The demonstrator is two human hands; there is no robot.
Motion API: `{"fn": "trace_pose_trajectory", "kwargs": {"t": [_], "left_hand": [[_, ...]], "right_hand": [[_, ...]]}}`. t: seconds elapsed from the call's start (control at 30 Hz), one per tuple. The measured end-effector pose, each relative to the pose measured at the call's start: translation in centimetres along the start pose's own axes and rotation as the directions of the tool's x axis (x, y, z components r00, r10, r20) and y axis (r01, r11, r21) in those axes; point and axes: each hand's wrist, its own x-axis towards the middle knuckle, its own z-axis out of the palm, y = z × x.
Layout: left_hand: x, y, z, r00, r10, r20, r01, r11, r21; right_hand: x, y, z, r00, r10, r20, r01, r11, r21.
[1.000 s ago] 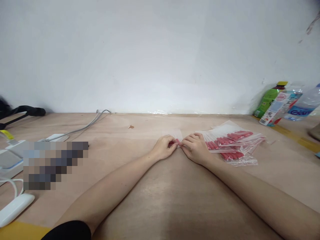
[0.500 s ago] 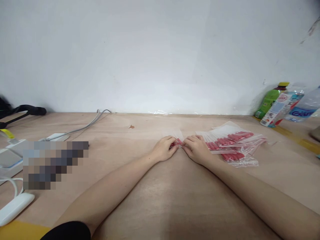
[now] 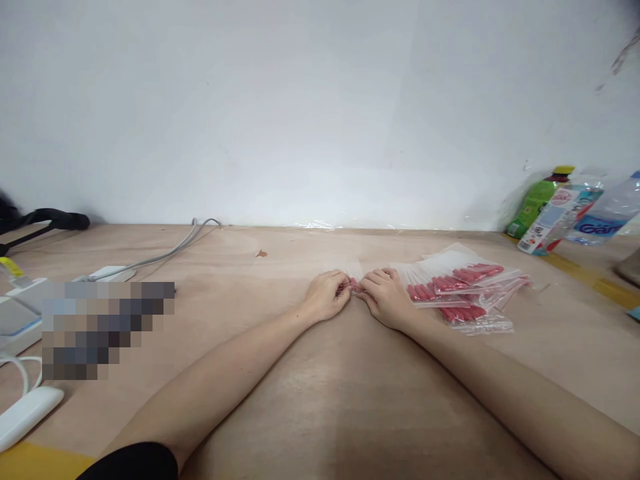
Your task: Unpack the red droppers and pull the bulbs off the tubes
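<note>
Left hand (image 3: 329, 297): curling nearly closed, thumb and fingers pinching the near edge of a clear plastic bag (image 3: 350, 269) with some red (image 3: 353, 283) showing inside. Right hand (image 3: 385, 297): bending its fingers inward, thumb and fingertips gripping the same edge — the two hands are almost meeting, leaving only a sliver of the bag visible between them. The bag is lying on the wooden table (image 3: 300, 413), its far part spreading beyond the fingers. Beside the right hand, a pile of clear bags (image 3: 450, 287) is overlapping loosely, several holding rows of red sticks (image 3: 463, 313). Farther right: a green bottle (image 3: 535, 208), a printed carton (image 3: 556, 220) and a clear bottle (image 3: 603, 223) are standing near the wall (image 3: 300, 120). Left side: a grey cable (image 3: 167, 253) is trailing across the tabletop — nearer, a white device (image 3: 30, 417) is lying flat
</note>
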Motion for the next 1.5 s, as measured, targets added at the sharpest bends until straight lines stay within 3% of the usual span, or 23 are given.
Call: {"fn": "trace_pose_trajectory", "kwargs": {"t": [0.23,0.37,0.57,0.63,0.73,0.83,0.9,0.97,1.07,1.2,1.3,1.5], "left_hand": [[-0.3,0.3,-0.1,0.993,-0.069,-0.097,0.073,0.997,0.034],[-0.3,0.2,-0.1,0.966,-0.154,-0.21,0.163,0.986,0.028],[-0.4,0.0,-0.4,0.926,-0.195,-0.324,0.211,0.977,0.014],[-0.5,0.1,-0.5,0.944,-0.139,-0.299,0.153,0.988,0.023],[-1.0,0.5,-0.5,0.973,0.038,-0.226,-0.032,0.999,0.029],[-1.5,1.0,-0.3,0.966,0.22,-0.135,-0.221,0.975,0.011],[-1.6,1.2,-0.3,0.956,0.27,-0.119,-0.27,0.963,0.018],[-1.4,1.1,-0.4,0.959,0.245,-0.141,-0.241,0.969,0.05],[-1.0,-0.1,-0.8,0.982,0.113,-0.152,-0.094,0.988,0.125],[-0.6,-2.3,-1.1,0.995,-0.089,-0.052,0.099,0.968,0.229],[-0.6,-3.0,-1.0,0.991,-0.132,0.023,0.122,0.959,0.257],[-0.9,-1.9,-1.2,0.987,-0.15,-0.059,0.161,0.944,0.289]], "right_hand": [[0.4,-0.7,-0.1,0.996,-0.083,0.03,0.082,0.996,0.044],[0.2,-1.2,-0.5,0.993,-0.113,-0.031,0.116,0.984,0.134],[-0.2,-1.0,0.0,1.0,0.012,-0.029,0.0,0.93,0.368],[-0.3,-0.8,0.4,0.994,0.093,-0.057,-0.067,0.933,0.354],[-0.4,-0.3,1.0,0.972,0.214,-0.101,-0.173,0.934,0.312],[-0.5,0.1,1.2,0.952,0.281,-0.117,-0.241,0.931,0.275],[-0.6,0.4,1.2,0.947,0.304,-0.109,-0.27,0.93,0.251],[-0.6,0.4,1.2,0.942,0.32,-0.097,-0.292,0.93,0.225],[-0.7,0.4,1.2,0.934,0.345,-0.088,-0.325,0.927,0.187],[-0.7,0.2,1.0,0.926,0.373,-0.062,-0.361,0.92,0.15],[-0.6,0.0,0.8,0.925,0.38,-0.019,-0.373,0.917,0.142],[-0.4,0.3,0.8,0.915,0.401,0.049,-0.403,0.903,0.149]]}}
